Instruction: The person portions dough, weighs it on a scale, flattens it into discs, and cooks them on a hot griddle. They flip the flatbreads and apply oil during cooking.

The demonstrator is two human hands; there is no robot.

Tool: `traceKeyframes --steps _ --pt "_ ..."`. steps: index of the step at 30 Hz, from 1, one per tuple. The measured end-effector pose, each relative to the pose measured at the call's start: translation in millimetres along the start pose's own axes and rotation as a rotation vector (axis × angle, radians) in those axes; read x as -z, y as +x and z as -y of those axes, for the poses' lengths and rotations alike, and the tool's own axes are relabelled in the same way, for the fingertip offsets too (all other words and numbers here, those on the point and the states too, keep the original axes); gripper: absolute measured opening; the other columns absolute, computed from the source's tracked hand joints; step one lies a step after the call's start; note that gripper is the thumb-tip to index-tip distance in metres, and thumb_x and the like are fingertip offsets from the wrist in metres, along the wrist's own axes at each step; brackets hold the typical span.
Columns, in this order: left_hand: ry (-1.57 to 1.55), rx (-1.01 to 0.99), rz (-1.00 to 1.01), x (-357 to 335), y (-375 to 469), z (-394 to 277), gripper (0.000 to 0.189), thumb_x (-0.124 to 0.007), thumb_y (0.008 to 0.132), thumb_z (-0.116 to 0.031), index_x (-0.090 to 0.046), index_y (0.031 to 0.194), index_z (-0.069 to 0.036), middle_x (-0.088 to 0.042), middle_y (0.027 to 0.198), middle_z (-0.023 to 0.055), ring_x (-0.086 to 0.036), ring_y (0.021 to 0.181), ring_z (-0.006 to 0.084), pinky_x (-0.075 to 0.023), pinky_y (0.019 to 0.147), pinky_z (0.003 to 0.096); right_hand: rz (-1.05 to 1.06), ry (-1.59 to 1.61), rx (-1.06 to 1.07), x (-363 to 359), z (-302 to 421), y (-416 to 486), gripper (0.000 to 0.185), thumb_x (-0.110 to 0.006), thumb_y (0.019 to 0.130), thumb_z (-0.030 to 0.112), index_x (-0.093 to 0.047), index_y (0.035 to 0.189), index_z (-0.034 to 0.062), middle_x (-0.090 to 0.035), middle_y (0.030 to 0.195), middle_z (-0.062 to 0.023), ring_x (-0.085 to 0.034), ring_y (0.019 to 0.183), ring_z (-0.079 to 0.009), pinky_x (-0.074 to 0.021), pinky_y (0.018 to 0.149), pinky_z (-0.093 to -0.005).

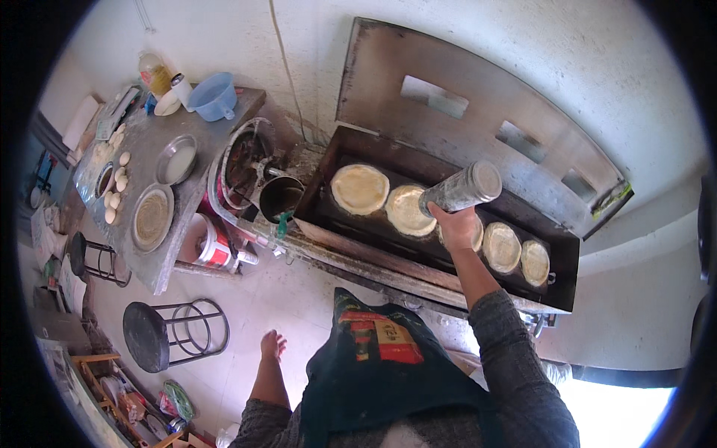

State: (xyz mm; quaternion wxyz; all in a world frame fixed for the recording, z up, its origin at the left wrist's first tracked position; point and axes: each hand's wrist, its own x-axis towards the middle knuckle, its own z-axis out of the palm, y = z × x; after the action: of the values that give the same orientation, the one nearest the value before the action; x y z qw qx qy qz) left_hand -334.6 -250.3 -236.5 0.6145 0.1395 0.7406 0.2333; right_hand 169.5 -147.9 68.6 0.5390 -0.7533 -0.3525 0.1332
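My right hand (456,225) is closed around a clouded cylindrical bottle or shaker (465,187), held tilted over a long metal griddle box (386,252). Several round flatbreads of pale dough lie in a row on the dark griddle. The leftmost flatbread (360,189) is in full view. Beside it, another flatbread (410,210) is partly behind the bottle, and a third is mostly hidden by my right hand. Farther right lie an oval-looking one (502,247) and the end one (535,263). My left hand (273,344) hangs over the floor, holding nothing, its fingers slightly curled and apart.
The raised metal lid (381,73) leans against the wall. A dark pot (280,199) with a green-handled tool adjoins the griddle's left end. The worktable (224,145) bears dough balls, metal bowls and a blue plastic basin (214,96). Black-topped stools (147,337) stand on the floor at left.
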Motion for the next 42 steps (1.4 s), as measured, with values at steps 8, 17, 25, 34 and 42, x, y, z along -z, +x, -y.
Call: traceKeyframes --steps 8,17,25,34,42 --pt "-0.020 0.087 -0.066 12.9 -10.7 18.2 0.043 -0.052 0.090 -0.037 -0.044 0.125 -0.012 -0.059 0.102 0.0084 -0.062 0.076 0.0206 -0.0492 0.054 0.0303 0.134 0.256 0.146 -81.6 47.2 11.7 0.048 -0.082 0.064 0.027 -0.065 0.099 -0.0017 -0.068 0.093 -0.0119 -0.065 0.084 -0.0228 -0.0492 0.080 -0.0344" --pt "-0.143 0.064 -0.142 6.2 -39.6 37.2 0.042 -0.053 0.092 -0.034 -0.043 0.125 -0.011 -0.059 0.104 0.0112 -0.062 0.075 0.0230 -0.0486 0.046 0.0284 0.125 0.508 0.114 -104.9 57.7 12.2 0.053 -0.082 0.064 0.018 -0.057 0.107 0.0009 -0.065 0.102 -0.0104 -0.062 0.093 -0.0219 -0.0473 0.084 -0.0337" --pt "-0.137 -0.009 -0.077 -48.7 -45.8 33.5 0.037 -0.054 0.090 -0.036 -0.047 0.119 -0.014 -0.058 0.096 0.0081 -0.058 0.068 0.0204 -0.0475 0.049 0.0289 0.007 0.846 0.063 124.2 -24.6 44.8 0.063 -0.080 0.073 0.019 -0.045 0.122 -0.0013 -0.055 0.112 -0.0076 -0.052 0.102 -0.0178 -0.0419 0.091 -0.0323" --pt "-0.065 -0.393 -0.073 -158.9 -90.7 -19.6 0.050 -0.058 0.088 -0.039 -0.046 0.126 -0.010 -0.057 0.117 0.0106 -0.060 0.087 0.0219 -0.0474 0.059 0.0266 -0.176 0.643 -0.883 532.7 -268.3 51.4 0.059 -0.060 0.078 0.056 -0.058 0.114 0.0094 -0.066 0.094 -0.0084 -0.064 0.083 -0.0263 -0.0526 0.070 -0.0472" --pt "0.000 -0.551 -0.015 -219.0 -177.7 -86.6 0.034 -0.054 0.092 -0.028 -0.053 0.119 -0.006 -0.064 0.099 0.0084 -0.063 0.078 0.0170 -0.0486 0.063 0.0263 -0.285 0.746 -1.266 567.3 -430.7 64.6 0.036 -0.053 0.083 0.056 -0.057 0.069 0.0231 -0.054 0.060 0.0035 -0.051 0.049 -0.0167 -0.0403 0.044 -0.0313"
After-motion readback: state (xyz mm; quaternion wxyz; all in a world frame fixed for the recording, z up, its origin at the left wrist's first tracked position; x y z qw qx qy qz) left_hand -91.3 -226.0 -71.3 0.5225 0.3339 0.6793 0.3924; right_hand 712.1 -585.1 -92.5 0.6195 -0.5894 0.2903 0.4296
